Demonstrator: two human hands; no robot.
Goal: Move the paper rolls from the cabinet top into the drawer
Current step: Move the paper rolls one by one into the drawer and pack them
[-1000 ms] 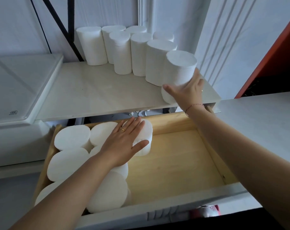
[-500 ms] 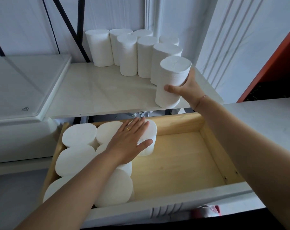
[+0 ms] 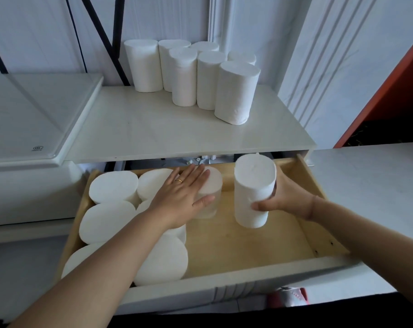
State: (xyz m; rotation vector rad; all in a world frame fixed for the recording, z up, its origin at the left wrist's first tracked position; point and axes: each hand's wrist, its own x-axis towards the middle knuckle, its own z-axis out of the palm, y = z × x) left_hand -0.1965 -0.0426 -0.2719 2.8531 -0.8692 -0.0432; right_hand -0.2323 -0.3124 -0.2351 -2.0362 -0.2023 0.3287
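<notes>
Paper rolls, white, coreless in appearance: we counted seven standing on end on the cabinet top [image 3: 177,136], clustered toward its back right, the nearest roll [image 3: 236,91] foremost in the group and touching its neighbour

Paper rolls in drawer [image 3: 111,221]: we recorded them standing on end, packed side by side in the left part of the open wooden drawer [image 3: 260,245]; the left forearm hid some, so we gave no count

Held roll [image 3: 254,190]: upright, slightly tilted, over the right half of the drawer, just beside the packed group but apart from it; we could not tell whether its lower end met the drawer floor

Right hand [image 3: 288,201]: gripped the held roll low on its side, thumb [image 3: 260,205] curled across the front; the fingers went behind the roll and we could not see them

Left hand [image 3: 184,195]: lay flat, palm down, on the tops of the packed rolls, fingers straight and close together, thumb spread out against the side of the rightmost back roll [image 3: 211,183]; a gold ring [image 3: 179,180] sat on one finger

Other items we noted: a glass-topped white surface [image 3: 35,114] left of the cabinet top, dark straps [image 3: 116,31] against the wall, an orange panel [image 3: 390,91] at right, a red-and-white object [image 3: 288,297] below the drawer front
</notes>
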